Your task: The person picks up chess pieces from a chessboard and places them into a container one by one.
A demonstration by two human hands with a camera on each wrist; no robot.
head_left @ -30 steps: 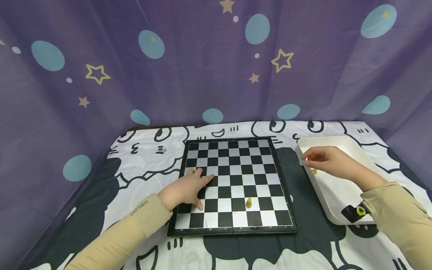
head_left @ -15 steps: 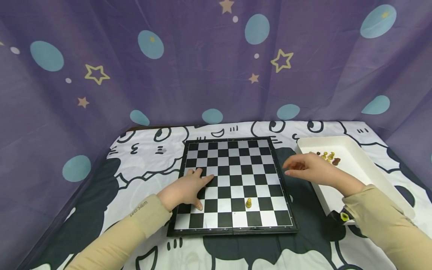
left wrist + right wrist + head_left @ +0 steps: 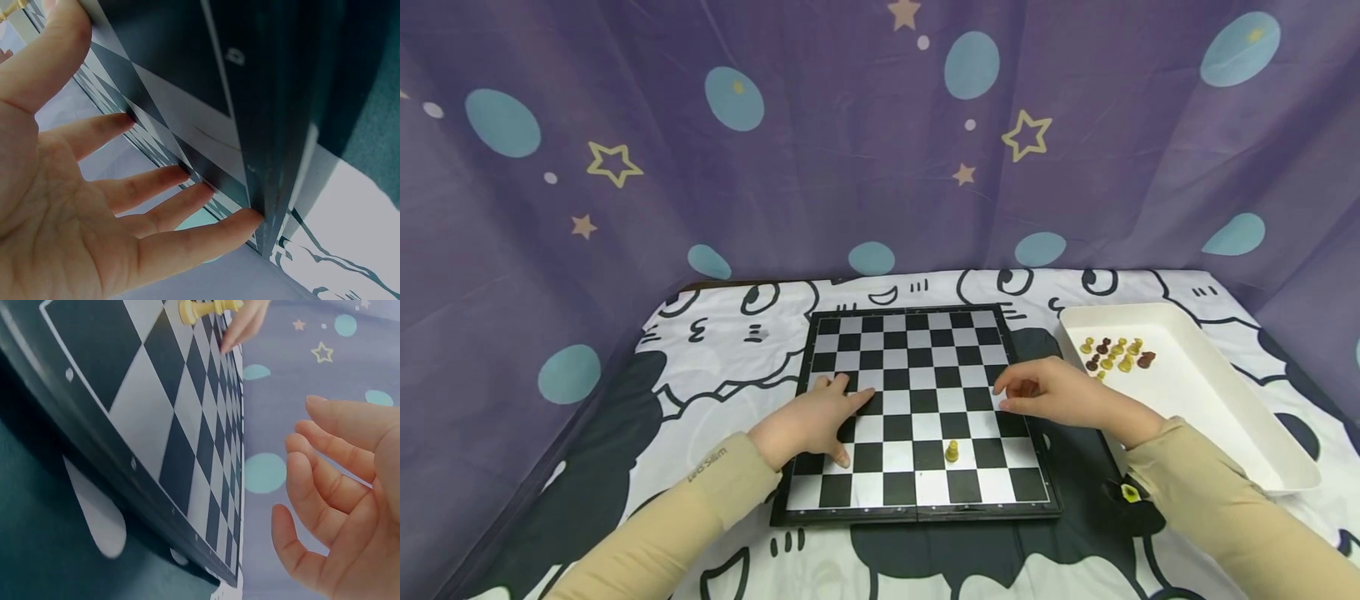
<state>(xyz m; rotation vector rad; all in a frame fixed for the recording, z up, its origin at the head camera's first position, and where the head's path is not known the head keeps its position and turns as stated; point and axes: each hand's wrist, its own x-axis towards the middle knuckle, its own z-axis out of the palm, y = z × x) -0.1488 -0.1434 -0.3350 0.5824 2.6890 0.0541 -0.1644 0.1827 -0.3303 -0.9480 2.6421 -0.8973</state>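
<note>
My left hand (image 3: 820,417) rests on the left side of the black-and-white chessboard (image 3: 919,510). Its fingers are spread, and in the left wrist view the fingertips touch the squares and edge. My right hand (image 3: 1052,393) hovers over the board's right edge, fingers loosely bent. No piece shows between the fingers of that hand in the right wrist view. One yellow chess piece (image 3: 952,451) stands upright near the front of the board, between the two hands. The same yellow piece (image 3: 203,309) appears at the top of the right wrist view.
A white tray (image 3: 1247,417) lies right of the board. Several yellow and dark brown chess pieces (image 3: 1126,363) are gathered near its far left corner. A cartoon-print cloth (image 3: 722,400) covers the table, and a purple curtain (image 3: 850,167) hangs behind.
My right hand has moved left from above the tray to the board's right edge, uncovering the pieces in the tray. The left hand and the yellow piece have stayed put.
</note>
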